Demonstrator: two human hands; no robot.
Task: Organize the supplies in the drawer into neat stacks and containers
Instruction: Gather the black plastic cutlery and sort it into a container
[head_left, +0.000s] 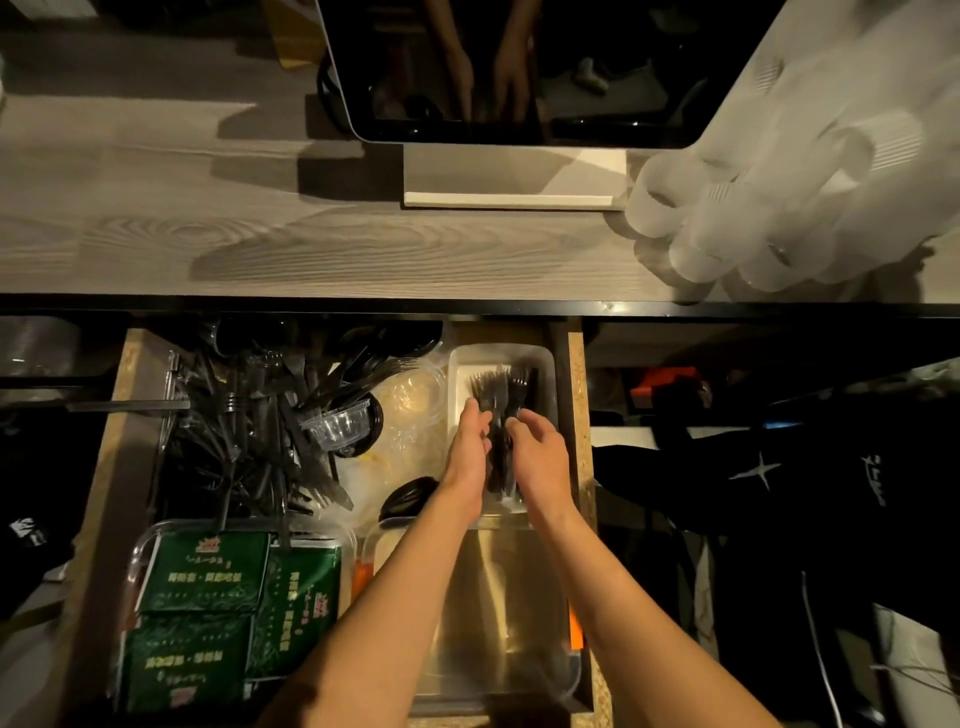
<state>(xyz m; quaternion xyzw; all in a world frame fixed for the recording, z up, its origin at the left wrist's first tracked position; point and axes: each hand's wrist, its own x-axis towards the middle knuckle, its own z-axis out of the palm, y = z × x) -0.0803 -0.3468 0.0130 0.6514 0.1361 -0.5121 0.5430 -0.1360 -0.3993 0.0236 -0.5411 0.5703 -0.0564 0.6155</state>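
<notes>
Black plastic forks (498, 395) lie bunched in a white tray (460, 374) at the open drawer's (111, 467) back right, left hand (470, 447) and right hand (537, 449) pinching the bundle from either side, loose cutlery (260, 426) heaped left, grey wood-grain counter (208, 234) above.

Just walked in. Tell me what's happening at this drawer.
A person is sorting an open drawer under a wooden counter. Both hands, left hand and right hand, hold a bundle of black plastic forks in a white tray at the drawer's right. A loose pile of black cutlery still lies unsorted on the left. Green packets sit in a clear container at the front.
</notes>
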